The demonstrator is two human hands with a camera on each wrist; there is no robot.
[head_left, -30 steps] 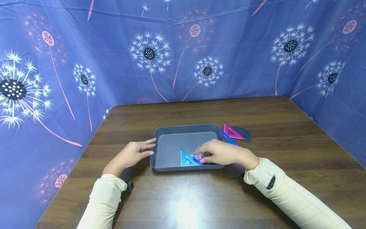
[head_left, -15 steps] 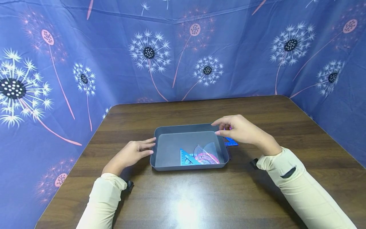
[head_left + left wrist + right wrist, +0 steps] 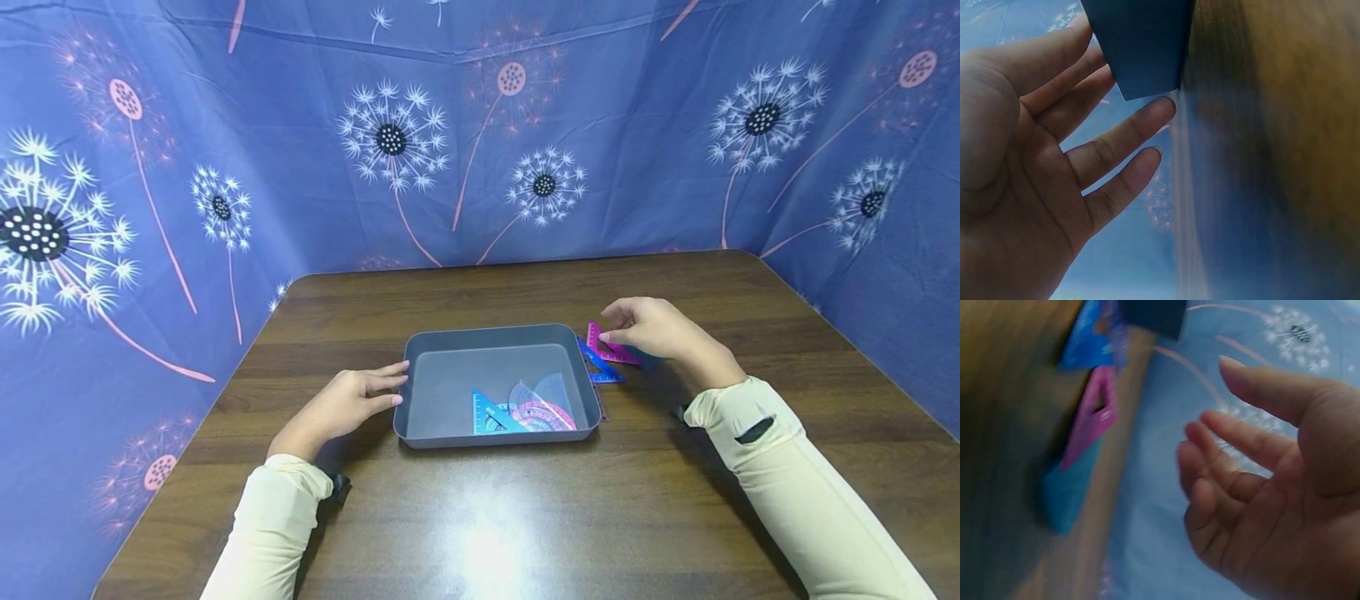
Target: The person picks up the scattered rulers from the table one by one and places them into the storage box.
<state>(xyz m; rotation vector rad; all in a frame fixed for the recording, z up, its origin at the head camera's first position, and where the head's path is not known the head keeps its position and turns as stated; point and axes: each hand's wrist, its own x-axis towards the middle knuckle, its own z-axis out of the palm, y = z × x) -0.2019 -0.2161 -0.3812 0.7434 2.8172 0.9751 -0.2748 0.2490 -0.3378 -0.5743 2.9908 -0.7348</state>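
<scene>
Your table (image 3: 525, 517) is hemmed by a blue flowered cloth (image 3: 300, 167) on three sides, with bare wood toward you and beyond the tray. The grey tray (image 3: 420, 392) sits mid-table; a blue set square (image 3: 491, 414) and a clear protractor (image 3: 543, 400) lie in its near right corner. Your left hand (image 3: 341, 408) rests flat, fingers (image 3: 1116, 140) straight and slightly spread, tips at the tray's left wall. Your right hand (image 3: 660, 329) hovers right of the tray over a pink set square (image 3: 609, 350), fingers (image 3: 1229, 450) loosely curled, holding nothing. A blue ruler (image 3: 600, 365) lies between that square and the tray. The right wrist view alone shows a teal piece (image 3: 1066, 494) under the pink one; the head view hides it behind your hand.
</scene>
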